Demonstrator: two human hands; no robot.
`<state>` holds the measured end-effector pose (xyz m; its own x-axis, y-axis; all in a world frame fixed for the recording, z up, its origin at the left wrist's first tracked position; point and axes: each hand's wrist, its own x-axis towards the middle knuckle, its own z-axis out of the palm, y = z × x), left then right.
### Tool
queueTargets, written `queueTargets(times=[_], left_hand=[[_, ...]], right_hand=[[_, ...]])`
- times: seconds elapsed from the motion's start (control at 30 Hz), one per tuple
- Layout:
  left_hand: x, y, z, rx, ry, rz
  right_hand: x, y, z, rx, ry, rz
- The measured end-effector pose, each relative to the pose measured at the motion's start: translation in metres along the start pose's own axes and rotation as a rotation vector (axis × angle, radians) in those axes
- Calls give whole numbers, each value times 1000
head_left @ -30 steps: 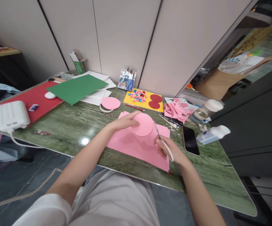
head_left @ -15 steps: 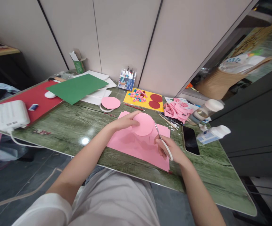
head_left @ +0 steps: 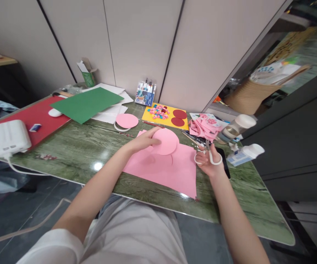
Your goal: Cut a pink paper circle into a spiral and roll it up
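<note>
Between the thumb and fingers of my left hand point(head_left: 146, 140) is a pink paper circle point(head_left: 167, 141), raised over a pink sheet stack point(head_left: 161, 170). A thin curved pink paper strip point(head_left: 172, 159) shows just below the circle. My right hand point(head_left: 209, 165) holds white-handled scissors point(head_left: 215, 158), away from the circle and right of the pink sheets. Their blades point away from me, toward the pile of pink paper scraps point(head_left: 206, 127). Another pink circle point(head_left: 127, 120) lies farther back, over a white ring point(head_left: 120, 128).
A yellow sheet point(head_left: 150, 116) bears pompoms point(head_left: 159, 111) and two red circles point(head_left: 179, 118). A phone point(head_left: 225, 167) lies partly behind my right hand, near white-capped bottles point(head_left: 246, 154). Green paper point(head_left: 87, 104), a red sheet point(head_left: 44, 126) and a white power bank point(head_left: 11, 137) are at left.
My right hand has moved right with the scissors, away from the paper circle, and turned them to point away from me. My left hand keeps its hold on the circle. The view has shifted slightly.
</note>
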<state>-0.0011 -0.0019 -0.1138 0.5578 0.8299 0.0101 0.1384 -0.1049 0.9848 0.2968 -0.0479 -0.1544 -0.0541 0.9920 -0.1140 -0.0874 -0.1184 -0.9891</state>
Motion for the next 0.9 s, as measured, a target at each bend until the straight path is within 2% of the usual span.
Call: queueTargets(times=[0.13,0.3,0.37,0.5,0.67,0.73,0.9], left_hand=[[1,0,0,-27,39,25],[3,-2,-1,-39,61,69],[3,-4,0,-42,69,77],[5,-8,2,-105,49,94],[7,-11,6,-157,58,99],[9,-11,7,-171,101,105],[11,-13,7,-206,185,137]], right_hand=[[1,0,-8,65,-11,30],[2,2,0,50,116,-113],[-1,2,7,30,124,-117],[-16,2,32,-58,34,-106],[-32,7,60,-252,-191,-126],[-35,8,65,-331,-215,-133],[-36,10,68,-519,-175,-147]])
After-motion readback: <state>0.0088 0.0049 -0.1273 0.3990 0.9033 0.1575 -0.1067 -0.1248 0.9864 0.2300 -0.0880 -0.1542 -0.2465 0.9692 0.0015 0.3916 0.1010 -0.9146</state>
